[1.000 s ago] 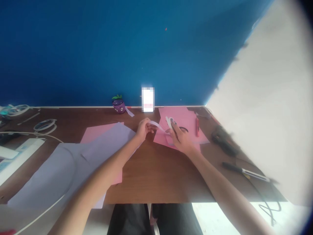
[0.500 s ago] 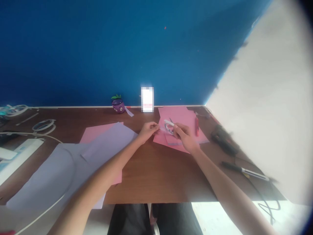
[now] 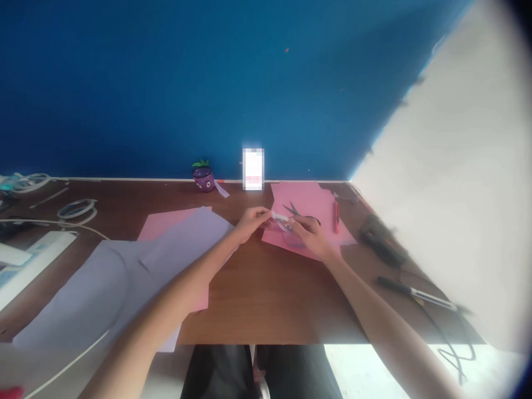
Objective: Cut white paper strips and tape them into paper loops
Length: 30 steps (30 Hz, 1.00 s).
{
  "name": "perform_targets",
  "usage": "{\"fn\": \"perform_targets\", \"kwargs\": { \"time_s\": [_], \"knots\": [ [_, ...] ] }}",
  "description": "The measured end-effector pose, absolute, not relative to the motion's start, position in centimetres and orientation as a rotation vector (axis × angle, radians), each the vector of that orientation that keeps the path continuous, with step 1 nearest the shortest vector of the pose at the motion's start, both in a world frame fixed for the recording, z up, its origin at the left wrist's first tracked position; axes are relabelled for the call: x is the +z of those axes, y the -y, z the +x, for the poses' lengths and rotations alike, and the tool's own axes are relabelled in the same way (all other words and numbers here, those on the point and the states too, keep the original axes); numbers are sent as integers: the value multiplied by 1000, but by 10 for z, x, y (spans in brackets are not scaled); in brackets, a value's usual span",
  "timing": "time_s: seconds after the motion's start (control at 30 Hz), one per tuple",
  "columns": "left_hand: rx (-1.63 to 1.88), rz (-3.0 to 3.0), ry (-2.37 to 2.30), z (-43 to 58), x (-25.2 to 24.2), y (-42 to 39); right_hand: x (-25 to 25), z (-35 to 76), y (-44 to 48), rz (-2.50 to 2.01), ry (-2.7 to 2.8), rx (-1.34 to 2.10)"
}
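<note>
What looks like a roll of clear tape (image 3: 282, 218), a pale ring, is held above pink paper (image 3: 297, 194) by my right hand (image 3: 311, 234), closed on its right side. My left hand (image 3: 251, 223) is pinched at the left of the roll, where a loose strip appears to sit between its fingertips; the strip is hard to make out. Just behind my right hand lie scissors (image 3: 293, 209) with dark blades, partly covered by the hand. A red pen-like tool (image 3: 336, 216) rests on the pink sheets to the right.
Lavender sheets (image 3: 100, 288) overlap pink paper (image 3: 160, 221) on the left, crossed by a white cable (image 3: 89, 349). A purple pot (image 3: 203, 179) and a bright pixelated rectangle (image 3: 253, 169) stand near the blue wall. A soldering iron-like tool (image 3: 432, 297) and a dark device (image 3: 383, 241) lie right.
My right hand has brought the roll left and turned it, closer to my left hand. The scissors now show more fully. My left hand is still pinched in nearly the same place.
</note>
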<state>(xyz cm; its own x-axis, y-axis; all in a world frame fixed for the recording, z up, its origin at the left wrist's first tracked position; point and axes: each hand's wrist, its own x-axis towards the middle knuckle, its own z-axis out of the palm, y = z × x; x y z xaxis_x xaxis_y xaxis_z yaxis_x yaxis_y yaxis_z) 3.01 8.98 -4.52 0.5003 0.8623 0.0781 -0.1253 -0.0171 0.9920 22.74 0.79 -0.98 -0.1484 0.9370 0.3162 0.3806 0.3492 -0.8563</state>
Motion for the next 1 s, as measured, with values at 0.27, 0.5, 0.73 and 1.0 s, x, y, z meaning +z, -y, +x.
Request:
{"fn": "perform_targets", "kwargs": {
  "time_s": [0.27,0.5,0.73,1.0],
  "knots": [
    [934,1421,-689,31,-41,-86,-7,227,-6,-1188,1810,692],
    [952,1448,-672,30,-41,-86,-4,227,-3,-1206,1856,644],
    [926,1440,-656,29,-42,-86,-5,229,-5,-1197,1918,592],
    [912,1411,-668,29,-40,-86,-5,231,-5,-1221,1941,533]
  ]
}}
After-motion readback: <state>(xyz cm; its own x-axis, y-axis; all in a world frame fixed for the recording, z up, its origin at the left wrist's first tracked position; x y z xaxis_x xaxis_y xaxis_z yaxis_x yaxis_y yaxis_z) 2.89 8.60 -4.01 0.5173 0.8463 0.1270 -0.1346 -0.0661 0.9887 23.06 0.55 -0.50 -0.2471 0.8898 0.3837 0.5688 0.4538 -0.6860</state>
